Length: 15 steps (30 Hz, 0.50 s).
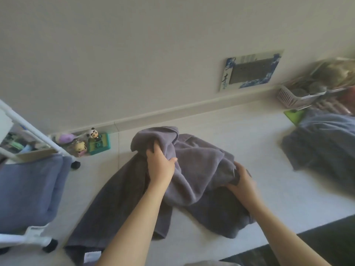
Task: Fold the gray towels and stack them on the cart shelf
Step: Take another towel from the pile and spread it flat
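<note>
A crumpled gray towel (196, 169) lies across the white table (269, 189), one end trailing toward the near left edge. My left hand (160, 166) grips a bunched fold near the towel's far end. My right hand (242, 181) grips a gathered edge on its right side. A folded gray towel (28, 187) sits on the white cart shelf (28, 235) at the left. Another loose gray towel (322, 141) lies at the right of the table.
Small toy figures (90, 141) stand against the wall by the cart. A white basket (299, 95) with items sits at the far right, next to a green object (294, 116). A blue-and-white picture (249, 71) hangs on the wall. The table's dark front edge (307, 237) runs at lower right.
</note>
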Each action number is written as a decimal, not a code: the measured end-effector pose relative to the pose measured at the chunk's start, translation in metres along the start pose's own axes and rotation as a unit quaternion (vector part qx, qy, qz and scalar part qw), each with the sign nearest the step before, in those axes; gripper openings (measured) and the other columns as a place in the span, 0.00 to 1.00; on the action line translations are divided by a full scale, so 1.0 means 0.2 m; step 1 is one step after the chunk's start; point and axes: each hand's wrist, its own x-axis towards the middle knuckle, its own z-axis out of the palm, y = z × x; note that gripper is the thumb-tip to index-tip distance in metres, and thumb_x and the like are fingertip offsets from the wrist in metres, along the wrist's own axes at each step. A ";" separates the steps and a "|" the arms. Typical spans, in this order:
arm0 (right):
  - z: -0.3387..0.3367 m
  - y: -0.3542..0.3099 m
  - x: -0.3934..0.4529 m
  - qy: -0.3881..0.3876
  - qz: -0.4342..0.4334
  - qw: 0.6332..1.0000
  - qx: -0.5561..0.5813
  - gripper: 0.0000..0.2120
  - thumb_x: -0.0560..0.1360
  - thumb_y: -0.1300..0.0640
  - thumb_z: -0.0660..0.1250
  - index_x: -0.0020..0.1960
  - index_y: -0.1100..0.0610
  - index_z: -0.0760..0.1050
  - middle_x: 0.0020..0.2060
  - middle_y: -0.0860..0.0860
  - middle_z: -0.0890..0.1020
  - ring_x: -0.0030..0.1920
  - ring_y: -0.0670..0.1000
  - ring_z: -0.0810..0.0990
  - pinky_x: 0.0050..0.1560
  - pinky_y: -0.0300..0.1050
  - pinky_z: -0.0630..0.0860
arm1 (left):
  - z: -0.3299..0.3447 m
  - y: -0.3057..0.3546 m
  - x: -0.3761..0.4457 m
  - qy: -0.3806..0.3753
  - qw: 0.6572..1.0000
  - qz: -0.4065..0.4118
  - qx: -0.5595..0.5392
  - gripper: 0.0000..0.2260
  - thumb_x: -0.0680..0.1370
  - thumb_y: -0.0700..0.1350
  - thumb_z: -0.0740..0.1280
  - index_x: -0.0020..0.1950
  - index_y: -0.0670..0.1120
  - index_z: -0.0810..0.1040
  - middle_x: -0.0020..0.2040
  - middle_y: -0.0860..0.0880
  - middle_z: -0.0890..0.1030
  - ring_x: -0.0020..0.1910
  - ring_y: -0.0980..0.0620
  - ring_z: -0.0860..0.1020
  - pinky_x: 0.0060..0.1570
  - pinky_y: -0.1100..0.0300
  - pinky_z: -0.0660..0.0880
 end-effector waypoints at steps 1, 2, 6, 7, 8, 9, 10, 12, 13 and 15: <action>-0.07 0.00 0.02 0.001 -0.008 1.000 -0.007 0.35 0.71 0.57 0.72 0.73 0.52 0.59 0.63 0.53 0.74 0.61 0.54 0.74 0.54 0.39 0.67 | 0.01 0.03 0.01 0.005 1.000 0.006 0.009 0.37 0.71 0.45 0.74 0.75 0.46 0.57 0.67 0.40 0.66 0.65 0.40 0.70 0.61 0.52 0.68; -0.15 0.01 0.05 0.009 -0.020 1.000 -0.014 0.34 0.71 0.56 0.73 0.72 0.52 0.62 0.63 0.53 0.75 0.61 0.54 0.75 0.54 0.39 0.67 | 0.03 0.09 0.01 0.012 0.999 0.014 0.029 0.36 0.72 0.46 0.73 0.74 0.45 0.58 0.66 0.40 0.66 0.64 0.40 0.69 0.60 0.51 0.69; -0.49 0.04 0.13 0.082 -0.066 0.993 -0.048 0.30 0.65 0.44 0.73 0.65 0.50 0.73 0.58 0.50 0.80 0.57 0.55 0.78 0.53 0.40 0.69 | 0.17 0.31 -0.01 0.023 0.988 0.041 0.146 0.37 0.74 0.52 0.70 0.75 0.41 0.55 0.70 0.38 0.63 0.67 0.38 0.66 0.62 0.48 0.67; -0.57 0.05 0.14 0.089 -0.063 0.993 -0.040 0.32 0.64 0.44 0.75 0.65 0.49 0.73 0.59 0.49 0.80 0.58 0.54 0.78 0.56 0.41 0.70 | 0.21 0.35 -0.03 0.017 0.985 0.049 0.166 0.40 0.74 0.56 0.69 0.76 0.41 0.52 0.73 0.37 0.59 0.70 0.38 0.62 0.65 0.46 0.64; -0.67 0.08 0.16 0.095 -0.059 0.993 -0.037 0.34 0.62 0.44 0.77 0.66 0.49 0.73 0.60 0.49 0.79 0.60 0.53 0.77 0.59 0.42 0.70 | 0.28 0.42 -0.05 0.003 0.983 0.070 0.172 0.42 0.75 0.58 0.67 0.77 0.41 0.48 0.75 0.36 0.54 0.73 0.38 0.57 0.68 0.45 0.60; -0.76 0.12 0.18 0.104 -0.057 0.992 -0.038 0.35 0.61 0.44 0.78 0.66 0.48 0.72 0.61 0.48 0.78 0.61 0.52 0.76 0.61 0.43 0.70 | 0.35 0.50 -0.08 -0.018 0.980 0.103 0.170 0.42 0.75 0.61 0.64 0.77 0.41 0.45 0.77 0.37 0.49 0.76 0.39 0.51 0.71 0.45 0.55; -0.82 0.13 0.19 0.111 -0.060 0.991 -0.035 0.37 0.61 0.44 0.78 0.67 0.47 0.71 0.62 0.48 0.78 0.62 0.51 0.76 0.62 0.42 0.69 | 0.42 0.56 -0.11 -0.056 0.976 0.143 0.158 0.41 0.76 0.63 0.61 0.78 0.43 0.43 0.77 0.39 0.44 0.77 0.42 0.46 0.72 0.45 0.49; -0.96 0.18 0.23 0.131 -0.070 0.988 -0.030 0.37 0.62 0.46 0.78 0.67 0.49 0.71 0.62 0.49 0.77 0.62 0.52 0.75 0.61 0.38 0.66 | 0.56 0.74 -0.19 -0.159 0.955 0.222 0.112 0.34 0.79 0.63 0.55 0.78 0.50 0.46 0.78 0.44 0.42 0.77 0.46 0.43 0.73 0.48 0.42; -1.04 0.22 0.24 0.142 -0.076 0.986 -0.031 0.36 0.62 0.48 0.78 0.67 0.50 0.71 0.62 0.50 0.78 0.62 0.52 0.75 0.60 0.36 0.65 | 0.64 0.85 -0.24 -0.207 0.945 0.241 0.082 0.30 0.80 0.61 0.53 0.78 0.53 0.49 0.79 0.46 0.44 0.77 0.47 0.44 0.74 0.49 0.42; -1.13 0.26 0.25 0.165 -0.092 0.982 -0.023 0.34 0.64 0.49 0.78 0.67 0.50 0.71 0.61 0.49 0.79 0.62 0.50 0.75 0.60 0.35 0.64 | 0.77 0.96 -0.30 -0.253 0.935 0.247 0.019 0.25 0.81 0.59 0.53 0.77 0.55 0.54 0.79 0.47 0.49 0.77 0.47 0.47 0.75 0.49 0.45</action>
